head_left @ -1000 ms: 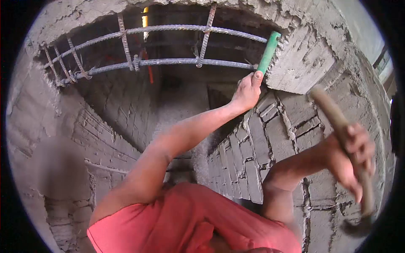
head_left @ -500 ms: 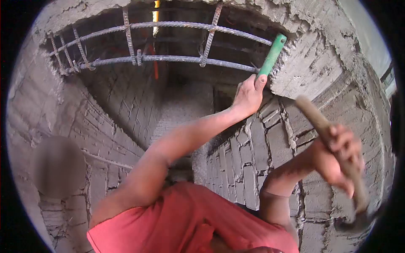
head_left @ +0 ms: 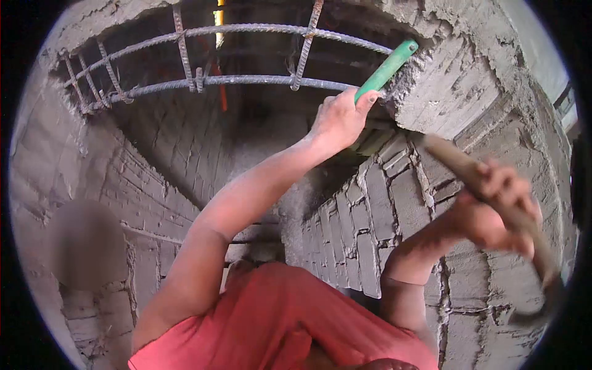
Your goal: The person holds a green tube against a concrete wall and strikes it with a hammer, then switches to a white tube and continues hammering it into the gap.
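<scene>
Near: a red shirt point(head_left: 277, 314) is filling the foreground. The right hand point(head_left: 502, 216) is closing its fingers round the middle of a hammer's wooden handle point(head_left: 453, 160), apparently for balance. The dark head is pointing low and outward, keeping clear of the other hand; blur is hiding its exact outline.

Mid: the left hand point(head_left: 338, 123) is wrapping its fingers closed about the lower part of a green handle point(head_left: 385, 71), thumb lying alongside, likely steadying its tilt. The free end is leaning up toward the rough concrete edge point(head_left: 453, 92); contact is unclear.

Far: ribbed steel bars point(head_left: 246, 79) are spanning the dark opening, crosspieces seemingly tying the long rods together.
</scene>
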Demonstrator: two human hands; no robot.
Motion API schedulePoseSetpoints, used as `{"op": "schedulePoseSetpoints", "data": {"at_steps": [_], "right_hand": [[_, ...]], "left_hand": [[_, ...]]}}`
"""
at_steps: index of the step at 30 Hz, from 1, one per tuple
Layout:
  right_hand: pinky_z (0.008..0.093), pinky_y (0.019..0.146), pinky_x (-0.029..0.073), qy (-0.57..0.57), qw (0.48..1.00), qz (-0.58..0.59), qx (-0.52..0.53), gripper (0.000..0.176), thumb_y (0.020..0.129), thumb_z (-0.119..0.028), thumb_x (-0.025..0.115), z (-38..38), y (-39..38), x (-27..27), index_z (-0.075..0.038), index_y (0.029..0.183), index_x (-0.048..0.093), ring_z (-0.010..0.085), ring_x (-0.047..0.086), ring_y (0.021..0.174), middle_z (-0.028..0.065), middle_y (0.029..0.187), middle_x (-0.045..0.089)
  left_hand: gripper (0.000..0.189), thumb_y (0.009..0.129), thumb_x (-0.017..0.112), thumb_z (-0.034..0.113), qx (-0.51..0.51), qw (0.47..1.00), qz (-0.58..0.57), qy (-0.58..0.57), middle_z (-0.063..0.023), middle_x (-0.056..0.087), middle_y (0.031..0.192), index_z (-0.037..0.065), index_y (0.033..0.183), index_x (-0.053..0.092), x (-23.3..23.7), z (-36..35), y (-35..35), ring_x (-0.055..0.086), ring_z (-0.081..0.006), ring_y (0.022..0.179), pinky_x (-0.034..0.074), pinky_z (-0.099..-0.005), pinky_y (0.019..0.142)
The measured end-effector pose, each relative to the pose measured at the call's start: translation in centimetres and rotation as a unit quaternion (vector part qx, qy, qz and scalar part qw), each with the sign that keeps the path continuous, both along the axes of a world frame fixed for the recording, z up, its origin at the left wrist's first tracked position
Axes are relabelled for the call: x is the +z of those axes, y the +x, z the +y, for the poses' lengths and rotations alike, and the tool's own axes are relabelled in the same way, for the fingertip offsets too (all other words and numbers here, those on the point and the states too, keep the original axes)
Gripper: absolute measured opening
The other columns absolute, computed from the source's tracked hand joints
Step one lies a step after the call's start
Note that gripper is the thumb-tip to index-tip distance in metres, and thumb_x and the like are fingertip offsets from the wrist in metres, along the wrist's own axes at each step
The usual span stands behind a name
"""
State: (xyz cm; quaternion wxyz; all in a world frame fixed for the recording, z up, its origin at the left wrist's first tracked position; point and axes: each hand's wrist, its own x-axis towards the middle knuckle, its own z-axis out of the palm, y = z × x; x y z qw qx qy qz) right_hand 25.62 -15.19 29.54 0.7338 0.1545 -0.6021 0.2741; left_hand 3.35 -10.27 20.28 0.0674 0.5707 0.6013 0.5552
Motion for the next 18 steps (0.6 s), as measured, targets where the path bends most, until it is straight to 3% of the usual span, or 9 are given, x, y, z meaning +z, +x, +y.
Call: {"op": "schedulePoseSetpoints", "data": {"at_steps": [6,7,8,9,10,12,14,16,18], "right_hand": [[0.0412,0.055,0.045,-0.014,0.999,0.036,-0.010,0.057,0.091,-0.067,0.044,0.3,-2.3,-4.4,-0.011,0.091,0.056,0.0195,0.045,0.055,0.0070,0.073,0.049],[0.0376,0.051,0.043,-0.009,0.959,-0.032,-0.283,0.048,0.095,-0.054,0.048,4.7,-2.7,-8.7,-0.008,0.082,0.057,0.0201,0.047,0.055,0.0066,0.070,0.050],[0.0357,0.051,0.042,-0.099,0.929,-0.142,-0.327,0.037,0.097,-0.036,0.051,4.3,-5.3,-9.2,-0.006,0.076,0.056,0.0213,0.051,0.056,0.0060,0.066,0.054],[0.0335,0.050,0.041,0.034,0.709,-0.317,-0.629,0.030,0.097,-0.025,0.052,6.7,-4.8,-9.8,-0.006,0.074,0.054,0.0182,0.054,0.057,0.0031,0.063,0.054],[0.0358,0.051,0.042,-0.304,0.839,-0.338,-0.299,0.027,0.096,-0.025,0.051,6.7,-5.6,-10.0,-0.006,0.077,0.053,0.0165,0.053,0.056,0.0016,0.063,0.053],[0.0368,0.051,0.042,-0.131,0.825,-0.287,-0.468,0.032,0.099,-0.033,0.050,4.6,-5.3,-9.5,-0.005,0.085,0.053,0.0161,0.051,0.055,0.0034,0.064,0.053],[0.0381,0.054,0.044,-0.216,0.957,-0.102,-0.163,0.038,0.101,-0.042,0.045,0.6,-5.1,-6.0,-0.006,0.096,0.054,0.0184,0.051,0.057,0.0068,0.068,0.054],[0.0385,0.058,0.047,-0.094,0.995,-0.026,0.026,0.051,0.098,-0.057,0.042,-0.3,-3.1,-3.1,-0.007,0.098,0.053,0.0205,0.051,0.061,0.0085,0.074,0.053],[0.0394,0.061,0.048,0.020,0.998,-0.004,-0.065,0.061,0.093,-0.067,0.039,-3.5,-3.1,0.5,-0.008,0.101,0.052,0.0225,0.051,0.062,0.0067,0.080,0.052]], "left_hand": [[0.054,0.099,0.039,0.053,0.013,0.996,0.084,-0.028,-0.0265,0.063,0.080,0.001,0.094,0.056,1.7,-1.0,-2.4,0.060,-0.0496,0.084,0.047,-0.0562,0.073],[0.051,0.099,0.042,0.050,0.017,0.998,0.065,-0.018,-0.0268,0.063,0.078,0.001,0.094,0.056,1.4,-0.8,-1.8,0.060,-0.0497,0.081,0.048,-0.0561,0.070],[0.048,0.098,0.046,0.047,0.019,0.999,0.046,-0.012,-0.0272,0.063,0.076,0.001,0.094,0.056,0.8,-0.7,-0.9,0.061,-0.0498,0.078,0.049,-0.0560,0.067],[0.043,0.097,0.051,0.043,0.041,0.998,0.045,0.026,-0.0274,0.063,0.073,0.001,0.095,0.056,-0.1,0.0,-0.3,0.061,-0.0501,0.074,0.049,-0.0560,0.062],[0.043,0.097,0.051,0.044,0.030,0.999,0.010,0.034,-0.0280,0.062,0.073,0.001,0.097,0.056,-0.9,0.8,0.7,0.061,-0.0502,0.075,0.049,-0.0566,0.063],[0.042,0.096,0.052,0.043,0.029,0.995,-0.035,0.085,-0.0278,0.062,0.072,0.001,0.099,0.055,-1.6,1.4,2.4,0.061,-0.0503,0.074,0.048,-0.0567,0.063],[0.042,0.096,0.054,0.042,-0.010,0.989,-0.110,0.097,-0.0281,0.061,0.072,0.001,0.102,0.052,-2.2,2.5,4.2,0.060,-0.0505,0.073,0.046,-0.0576,0.061],[0.040,0.096,0.054,0.042,-0.007,0.987,-0.126,0.097,-0.0279,0.061,0.072,0.002,0.099,0.052,-2.6,3.4,5.4,0.060,-0.0501,0.073,0.045,-0.0579,0.061],[0.040,0.096,0.054,0.041,-0.011,0.989,-0.121,0.088,-0.0276,0.062,0.071,0.002,0.098,0.051,-2.3,3.0,5.0,0.060,-0.0499,0.073,0.045,-0.0582,0.061]]}}
